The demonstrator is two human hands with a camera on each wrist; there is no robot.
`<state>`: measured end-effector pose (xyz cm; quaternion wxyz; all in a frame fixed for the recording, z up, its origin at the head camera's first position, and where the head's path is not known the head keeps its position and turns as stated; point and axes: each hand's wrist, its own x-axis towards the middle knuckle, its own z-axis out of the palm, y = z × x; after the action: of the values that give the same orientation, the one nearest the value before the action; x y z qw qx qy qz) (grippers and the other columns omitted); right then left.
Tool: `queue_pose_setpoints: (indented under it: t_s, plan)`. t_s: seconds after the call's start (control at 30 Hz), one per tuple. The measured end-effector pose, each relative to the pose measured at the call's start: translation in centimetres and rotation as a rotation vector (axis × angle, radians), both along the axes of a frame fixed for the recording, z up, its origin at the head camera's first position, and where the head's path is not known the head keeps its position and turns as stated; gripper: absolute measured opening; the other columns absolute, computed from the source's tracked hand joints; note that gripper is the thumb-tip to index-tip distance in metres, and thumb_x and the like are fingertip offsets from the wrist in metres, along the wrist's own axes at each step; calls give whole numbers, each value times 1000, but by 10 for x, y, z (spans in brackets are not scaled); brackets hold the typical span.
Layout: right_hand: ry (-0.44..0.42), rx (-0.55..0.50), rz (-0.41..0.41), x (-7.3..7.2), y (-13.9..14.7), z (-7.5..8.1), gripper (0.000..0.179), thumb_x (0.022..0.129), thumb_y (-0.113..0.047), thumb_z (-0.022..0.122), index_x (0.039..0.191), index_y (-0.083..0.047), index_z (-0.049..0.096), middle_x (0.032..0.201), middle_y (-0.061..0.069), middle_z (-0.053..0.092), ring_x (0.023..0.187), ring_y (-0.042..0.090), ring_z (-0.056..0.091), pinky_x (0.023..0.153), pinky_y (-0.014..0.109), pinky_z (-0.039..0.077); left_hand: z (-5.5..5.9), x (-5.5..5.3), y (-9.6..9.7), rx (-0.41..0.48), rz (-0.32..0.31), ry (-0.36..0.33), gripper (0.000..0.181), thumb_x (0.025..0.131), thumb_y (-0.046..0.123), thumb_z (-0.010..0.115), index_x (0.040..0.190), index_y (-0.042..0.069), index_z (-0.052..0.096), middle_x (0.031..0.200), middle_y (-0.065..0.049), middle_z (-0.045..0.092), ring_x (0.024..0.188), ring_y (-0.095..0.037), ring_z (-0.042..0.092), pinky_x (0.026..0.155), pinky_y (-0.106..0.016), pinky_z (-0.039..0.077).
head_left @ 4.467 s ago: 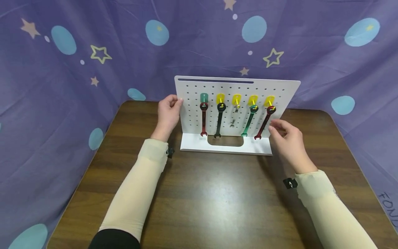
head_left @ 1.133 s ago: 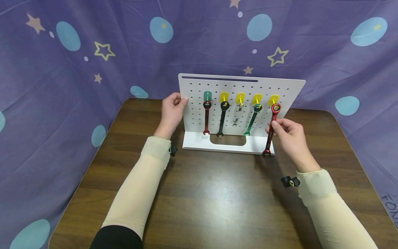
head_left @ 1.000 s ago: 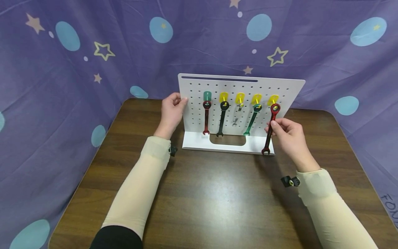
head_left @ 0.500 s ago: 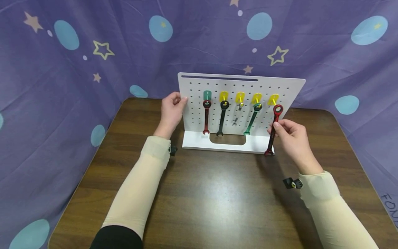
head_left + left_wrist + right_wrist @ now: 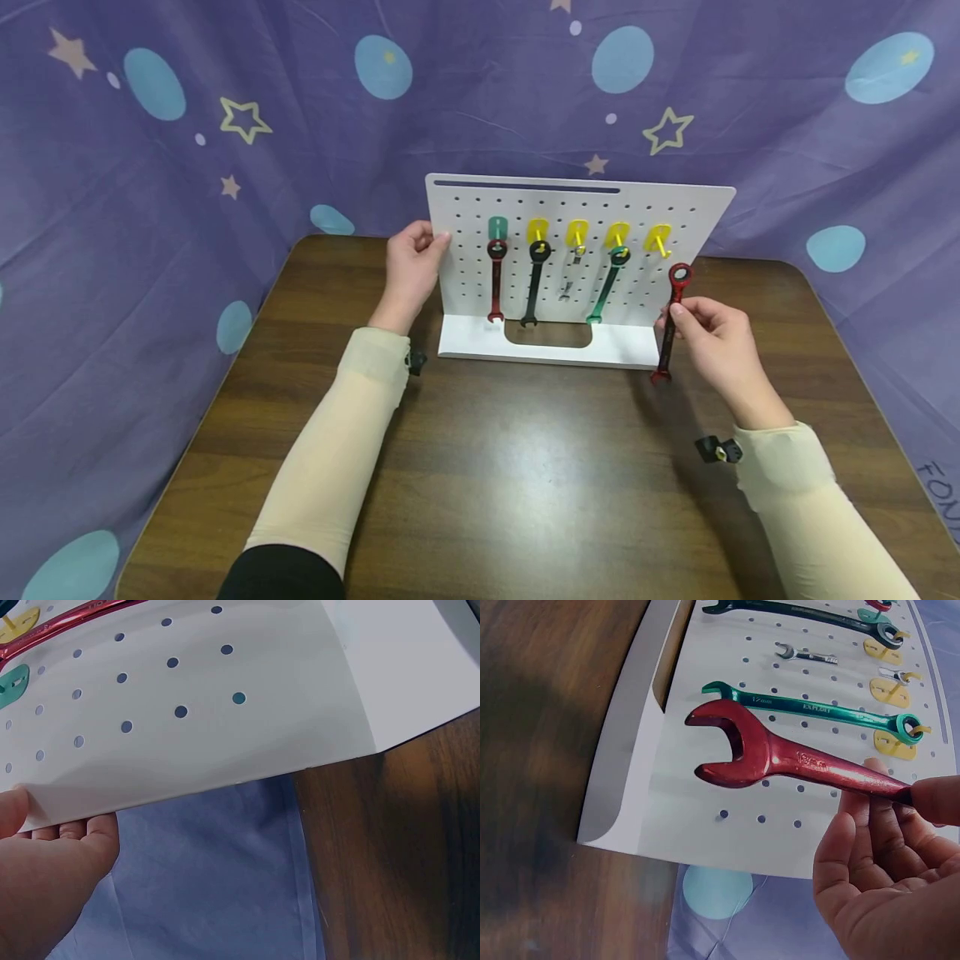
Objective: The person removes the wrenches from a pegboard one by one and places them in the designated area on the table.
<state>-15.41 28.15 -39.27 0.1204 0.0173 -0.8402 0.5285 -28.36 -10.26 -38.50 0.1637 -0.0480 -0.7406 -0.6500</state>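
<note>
A red combination wrench (image 5: 670,329) is pinched between the thumb and fingers of my right hand (image 5: 716,346), ring end up, in front of the board's right edge. Its open jaw end looms large in the right wrist view, where the wrench (image 5: 810,757) is tilted. My left hand (image 5: 411,271) grips the left edge of the white pegboard stand (image 5: 465,337), thumb in front and fingers behind, as the left hand (image 5: 60,862) shows in the left wrist view. The rightmost yellow hook (image 5: 658,240) holds nothing.
On the other hooks hang a second red wrench (image 5: 496,282), a black wrench (image 5: 535,283), a small silver wrench (image 5: 567,290) and a green wrench (image 5: 607,285). The stand is on a brown wooden table (image 5: 495,467), with a purple curtain (image 5: 480,108) behind.
My right hand took hold of the red wrench on the rightmost hook, drew it off and moved it right and slightly down. My left hand stays on the board's edge.
</note>
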Motion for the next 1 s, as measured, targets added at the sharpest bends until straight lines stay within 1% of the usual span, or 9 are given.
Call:
queue_pose_setpoints:
  t_s: [0.1, 0.2, 0.4, 0.67, 0.77, 0.87, 0.97, 1.0]
  plan:
    - [-18, 14, 10, 2, 3, -2, 28, 106, -17, 58, 108, 9, 69, 95, 21, 72, 82, 14, 71, 73, 20, 53, 0, 0, -1, -12, 3, -5, 13, 98, 3, 68, 102, -8, 69, 91, -16, 70, 80, -17, 60, 69, -27, 48]
    - [-32, 33, 12, 3, 6, -5, 28, 106, -16, 58, 109, 10, 68, 95, 19, 73, 81, 12, 71, 72, 19, 53, 0, 0, -1, -28, 3, -8, 14, 98, 4, 68, 103, -8, 69, 91, -15, 69, 80, -17, 60, 69, -26, 47]
    - [-46, 50, 9, 5, 14, -11, 28, 105, -14, 59, 109, 12, 68, 92, 13, 74, 79, 8, 70, 70, 18, 53, 1, 1, -1, -34, -10, -5, 14, 98, 3, 67, 104, -10, 68, 94, -19, 70, 81, -17, 61, 71, -28, 48]
    - [-85, 66, -10, 8, 22, -15, 29, 105, -15, 59, 109, 13, 67, 94, 17, 73, 80, 7, 70, 70, 18, 53, 3, 1, -1, -35, -6, -18, 15, 99, 5, 67, 105, -9, 68, 92, -15, 70, 81, -18, 60, 70, -27, 47]
    - [-98, 73, -6, 9, 25, -18, 29, 105, -14, 58, 109, 13, 67, 95, 19, 73, 79, 6, 70, 70, 17, 53, 3, 1, -2, -33, -7, -18, 15, 99, 5, 67, 105, -9, 68, 94, -17, 70, 81, -17, 60, 70, -27, 47]
    - [-106, 103, -1, 9, 30, -21, 28, 106, -13, 56, 109, 14, 67, 94, 20, 73, 79, 3, 68, 69, 16, 53, 3, 1, -1, -30, -9, -17, 16, 99, 4, 67, 106, -10, 68, 96, -20, 70, 82, -18, 61, 70, -27, 47]
    - [-118, 143, -5, 11, 33, -24, 28, 106, -13, 55, 108, 13, 67, 91, 18, 73, 76, 3, 67, 66, 16, 52, 3, 2, -1, -21, -13, -18, 16, 99, 2, 66, 106, -12, 67, 99, -24, 70, 83, -21, 61, 69, -26, 47]
    - [-123, 154, -6, 11, 34, -24, 28, 106, -13, 55, 108, 12, 68, 90, 16, 73, 76, 4, 67, 66, 16, 52, 6, 4, 1, -24, -11, -22, 15, 99, 1, 65, 106, -12, 66, 100, -26, 69, 83, -22, 61, 69, -26, 46]
